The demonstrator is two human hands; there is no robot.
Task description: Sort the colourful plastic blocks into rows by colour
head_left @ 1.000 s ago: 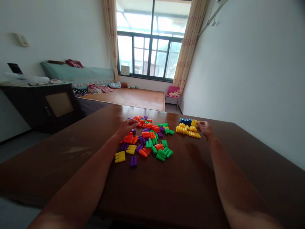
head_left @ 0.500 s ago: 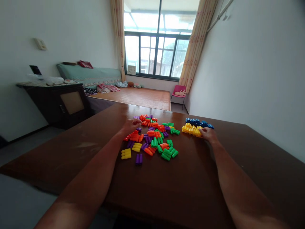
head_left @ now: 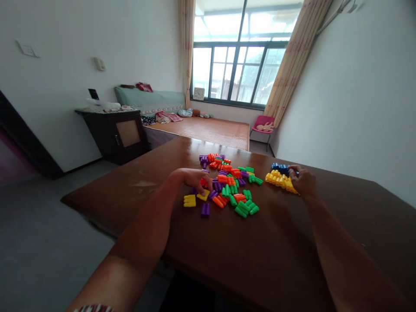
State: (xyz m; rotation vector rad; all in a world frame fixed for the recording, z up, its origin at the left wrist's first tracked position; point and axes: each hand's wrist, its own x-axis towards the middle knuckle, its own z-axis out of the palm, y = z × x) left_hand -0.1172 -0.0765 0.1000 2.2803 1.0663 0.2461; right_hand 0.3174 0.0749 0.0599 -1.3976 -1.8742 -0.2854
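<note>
My left hand (head_left: pixel 199 178) bends down over the left part of a loose pile of plastic toy blocks. Its thumb and fingers are closed on a yellow block (head_left: pixel 203 196). Another yellow block (head_left: pixel 190 201) and a purple block (head_left: pixel 205 210) lie close by. Orange blocks (head_left: pixel 224 178) and green blocks (head_left: pixel 242 209) fill much of the pile. On the right, my right hand (head_left: pixel 304 180) has its fingers closed around the near end of a row of blue blocks (head_left: pixel 279 168), partly hiding it. A row of yellow blocks (head_left: pixel 278 179) lies alongside, just under that hand.
The blocks lie on a brown wooden table (head_left: pixel 247 251). Beyond it are a bed (head_left: pixel 214 130), a dark cabinet (head_left: pixel 112 134), a pink chair (head_left: pixel 262 121) and a window (head_left: pixel 237 73) with curtains.
My left hand has come nearer from the pile's far orange blocks to the yellow block. My right hand has shifted from the yellow row to the blue row. The view has turned left.
</note>
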